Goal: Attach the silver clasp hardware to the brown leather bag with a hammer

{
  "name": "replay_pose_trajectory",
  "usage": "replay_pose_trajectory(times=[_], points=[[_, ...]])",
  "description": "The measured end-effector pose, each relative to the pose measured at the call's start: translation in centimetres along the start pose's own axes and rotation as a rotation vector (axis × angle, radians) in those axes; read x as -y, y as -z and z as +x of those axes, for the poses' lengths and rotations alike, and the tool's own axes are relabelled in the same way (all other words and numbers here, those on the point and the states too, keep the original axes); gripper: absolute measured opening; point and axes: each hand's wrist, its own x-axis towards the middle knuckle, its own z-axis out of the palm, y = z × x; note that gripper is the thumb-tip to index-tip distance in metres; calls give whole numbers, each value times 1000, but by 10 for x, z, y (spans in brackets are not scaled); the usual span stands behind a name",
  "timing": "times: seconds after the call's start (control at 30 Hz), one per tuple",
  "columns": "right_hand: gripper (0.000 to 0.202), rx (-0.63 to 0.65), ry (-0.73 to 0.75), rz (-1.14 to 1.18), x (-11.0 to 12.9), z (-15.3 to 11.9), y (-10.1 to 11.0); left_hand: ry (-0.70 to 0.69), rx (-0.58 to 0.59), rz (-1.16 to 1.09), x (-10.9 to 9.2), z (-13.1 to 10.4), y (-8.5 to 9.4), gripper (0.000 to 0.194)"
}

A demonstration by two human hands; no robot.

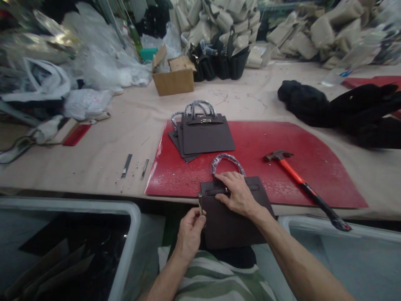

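Handbag panel (232,225) under our right hand (238,193), pressed flat | left hand (190,231) just beside it pinches a metal punch (200,203) | we should keep the punch upright.

free: bare red mat (257,138) between the stack of dark bags (205,133) and hammer (305,186) | free: tan table (103,163) left of mat, only two small metal tools (127,165) there | blocked: cardboard box (173,75) and plastic bags (94,67) at back left | blocked: black cloth (341,108) right
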Motion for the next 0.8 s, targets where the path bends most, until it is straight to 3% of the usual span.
replay_pose_trajectory(times=[0.2,0.33,0.67,0.8], points=[[53,41,25,-2,2,-1,5,-7,-14,2,3,9,-3,35],[62,117,45,-11,3,2,11,-24,-25,58,8,10,-1,34],[81,121,-1,-157,15,4,8,-61,-95,154,4,10,-5,33],[80,102,-24,-164,14,4,6,-49,-98,133,2,7,-5,32]])
